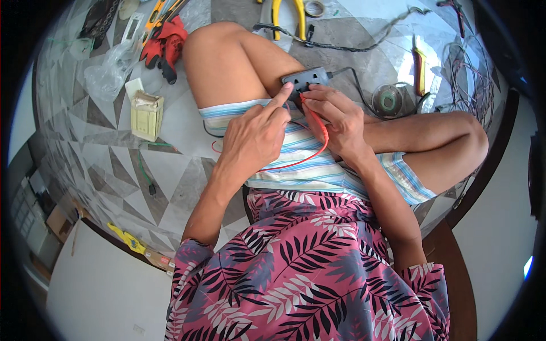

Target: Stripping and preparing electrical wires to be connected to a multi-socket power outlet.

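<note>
Head view: both forearms rise from the patterned sleeves and converge over the lap, where a dark grey socket strip [305, 78] sits by the crossed legs, its cord [355, 79] leading off to the right. The left hand [256, 136] shows its back, index finger stretched toward the near left corner of the strip, the other fingers folded under; whether the fingertip touches, or the folded fingers hold anything, I cannot tell. The right hand [340, 122], bent inward at the wrist, pinches a red probe [317, 121] with fingers narrowed around it, its tip end at the socket face. Those fingers cover part of the strip, and the exact contact point is too small to make out. A red lead [307, 159] curves across the striped shorts [296, 179] and passes out of sight by the left wrist, while yellow-handled pliers [276, 20] are cut off by the upper edge
</note>
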Motion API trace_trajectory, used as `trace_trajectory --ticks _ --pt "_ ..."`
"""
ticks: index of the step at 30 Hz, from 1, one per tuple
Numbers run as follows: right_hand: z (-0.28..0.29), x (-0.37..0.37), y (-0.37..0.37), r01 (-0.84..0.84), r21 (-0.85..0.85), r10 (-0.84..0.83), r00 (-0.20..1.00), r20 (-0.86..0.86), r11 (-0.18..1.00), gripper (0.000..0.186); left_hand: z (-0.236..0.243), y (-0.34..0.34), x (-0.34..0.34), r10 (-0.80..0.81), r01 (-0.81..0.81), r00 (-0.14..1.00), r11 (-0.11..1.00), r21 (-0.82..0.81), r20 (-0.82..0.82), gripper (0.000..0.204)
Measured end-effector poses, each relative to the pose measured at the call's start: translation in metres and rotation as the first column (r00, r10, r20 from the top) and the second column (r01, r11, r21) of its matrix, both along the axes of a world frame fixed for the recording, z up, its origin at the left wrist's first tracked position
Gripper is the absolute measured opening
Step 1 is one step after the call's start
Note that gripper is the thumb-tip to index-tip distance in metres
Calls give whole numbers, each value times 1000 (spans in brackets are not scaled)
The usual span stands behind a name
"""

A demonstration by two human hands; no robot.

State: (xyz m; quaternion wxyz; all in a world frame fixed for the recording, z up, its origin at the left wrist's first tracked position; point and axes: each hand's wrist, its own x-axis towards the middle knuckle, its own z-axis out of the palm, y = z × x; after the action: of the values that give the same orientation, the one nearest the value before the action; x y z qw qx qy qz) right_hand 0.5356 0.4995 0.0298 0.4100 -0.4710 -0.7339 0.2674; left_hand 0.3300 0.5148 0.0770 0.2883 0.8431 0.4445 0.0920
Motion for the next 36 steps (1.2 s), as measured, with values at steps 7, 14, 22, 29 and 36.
trace_trajectory --ticks 7,14,22,29,36 --pt "9 -1 -5 -40 -107 54 990 131 993 25 -12 -14 2 48 -48 998 999 2 -35 14" --pt "1 -13 -5 -46 -34 52 982 179 998 28 -20 -25 13 205 -194 978 957 216 -28 19" --pt "-1 -5 -2 -92 -37 98 961 259 995 29 -33 -28 24 255 -249 967 938 240 8 26" --pt "-1 -6 -3 -100 -65 113 960 255 993 32 -30 -27 22 237 -226 971 947 229 -22 28" --pt "0 -7 -2 -95 -15 96 955 282 995 32 -35 -27 24 235 -227 972 947 227 -9 25"
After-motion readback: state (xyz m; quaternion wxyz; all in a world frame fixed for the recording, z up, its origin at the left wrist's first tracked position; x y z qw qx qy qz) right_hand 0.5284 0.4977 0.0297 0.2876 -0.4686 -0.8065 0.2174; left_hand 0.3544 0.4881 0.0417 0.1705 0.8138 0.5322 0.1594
